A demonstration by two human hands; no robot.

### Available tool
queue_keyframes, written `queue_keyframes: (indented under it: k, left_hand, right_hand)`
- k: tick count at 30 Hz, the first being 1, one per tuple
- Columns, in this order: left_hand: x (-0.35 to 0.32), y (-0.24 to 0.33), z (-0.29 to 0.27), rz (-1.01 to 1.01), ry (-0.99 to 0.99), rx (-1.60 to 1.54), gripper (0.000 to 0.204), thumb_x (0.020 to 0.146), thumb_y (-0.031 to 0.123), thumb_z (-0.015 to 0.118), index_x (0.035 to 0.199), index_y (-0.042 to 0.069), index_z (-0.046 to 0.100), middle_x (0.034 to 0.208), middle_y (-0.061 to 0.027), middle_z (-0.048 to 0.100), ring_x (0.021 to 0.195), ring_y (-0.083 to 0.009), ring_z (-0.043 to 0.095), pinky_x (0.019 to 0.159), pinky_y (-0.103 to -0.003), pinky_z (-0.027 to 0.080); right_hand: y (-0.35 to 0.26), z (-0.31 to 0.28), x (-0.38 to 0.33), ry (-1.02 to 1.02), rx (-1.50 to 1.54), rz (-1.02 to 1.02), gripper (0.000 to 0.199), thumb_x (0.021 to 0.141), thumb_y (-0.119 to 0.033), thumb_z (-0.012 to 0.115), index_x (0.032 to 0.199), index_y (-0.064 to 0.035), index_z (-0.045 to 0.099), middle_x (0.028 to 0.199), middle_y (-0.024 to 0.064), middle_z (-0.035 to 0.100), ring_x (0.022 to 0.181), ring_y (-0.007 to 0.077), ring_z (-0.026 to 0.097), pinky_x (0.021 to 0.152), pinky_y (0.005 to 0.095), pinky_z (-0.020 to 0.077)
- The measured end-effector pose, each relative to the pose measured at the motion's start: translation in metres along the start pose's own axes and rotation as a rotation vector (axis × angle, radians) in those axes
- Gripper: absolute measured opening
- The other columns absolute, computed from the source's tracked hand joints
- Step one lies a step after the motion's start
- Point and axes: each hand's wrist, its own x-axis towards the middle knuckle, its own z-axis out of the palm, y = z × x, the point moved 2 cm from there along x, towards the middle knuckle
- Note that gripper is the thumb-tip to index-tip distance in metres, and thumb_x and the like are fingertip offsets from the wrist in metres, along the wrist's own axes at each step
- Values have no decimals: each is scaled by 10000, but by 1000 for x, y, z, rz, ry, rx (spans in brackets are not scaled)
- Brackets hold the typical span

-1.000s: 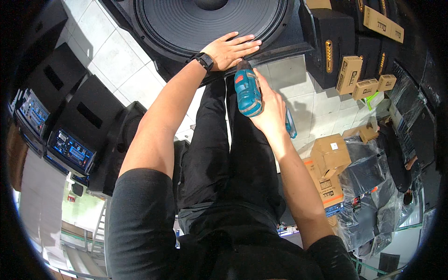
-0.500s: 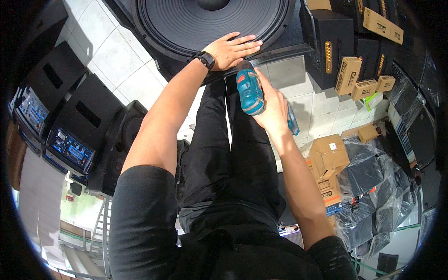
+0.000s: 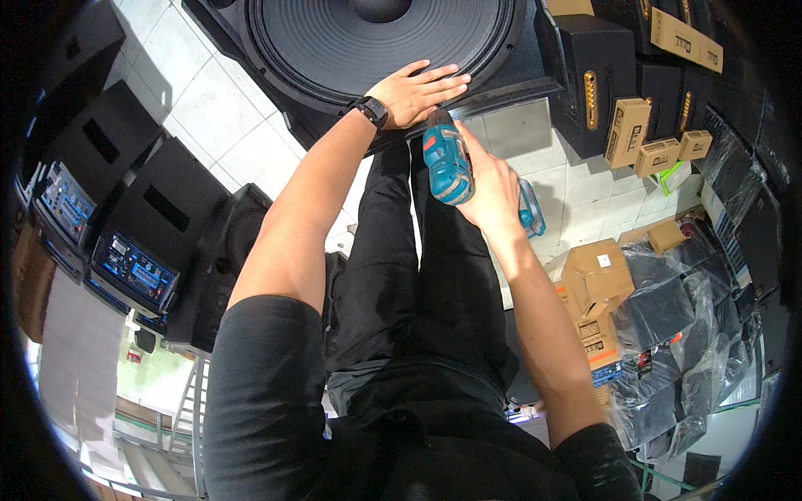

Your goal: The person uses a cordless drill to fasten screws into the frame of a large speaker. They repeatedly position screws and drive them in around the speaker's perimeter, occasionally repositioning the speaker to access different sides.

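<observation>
In the head view, the person looks straight down over their own dark shirt and black trousers at a large black speaker cabinet lying face-up on the pale tiled floor. Its big ribbed cone fills the top of the picture.

The left hand lies flat and open, palm down, fingers spread, on the rim of the cone near the cabinet's front edge. A black wristwatch sits on that wrist.

The right hand is closed around the grip of a teal cordless drill. The drill stands just beside the left hand, its nose pointed up toward the cabinet's edge at the rim of the cone; whether the bit touches the cabinet cannot be told. The drill's base shows as a teal shape below the hand, over the tiles.

To the left stand several black speaker boxes, two of them with lit blue control panels. At the upper right, more black cabinets carry small brown cardboard boxes on and beside them. At the lower right lies a heap of larger cardboard boxes and dark items wrapped in clear plastic.
</observation>
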Motion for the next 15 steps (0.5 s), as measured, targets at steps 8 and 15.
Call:
queue_keyframes:
  k: [8, 15]
  left_hand:
    - [-1, 0, 3, -12, 4, 5, 785, 1024, 360, 618, 1699, 325, 220, 1781, 122, 176, 1639, -132, 167, 1343, -481, 203]
    - [0, 1, -1, -19, -18, -4, 822, 1004, 365, 647, 1701, 332, 212, 1780, 132, 174, 1639, -129, 165, 1344, -484, 192]
  right_hand:
    - [-3, -5, 2, 1, -55, -30, 892, 765, -257, 876, 1570, -219, 496, 1117, 213, 763, 1029, 431, 746, 875, 523, 606]
    - [-3, -5, 4, 1, -120, -48, 870, 770, -253, 866, 1563, -216, 512, 1087, 210, 764, 997, 422, 753, 857, 517, 610]
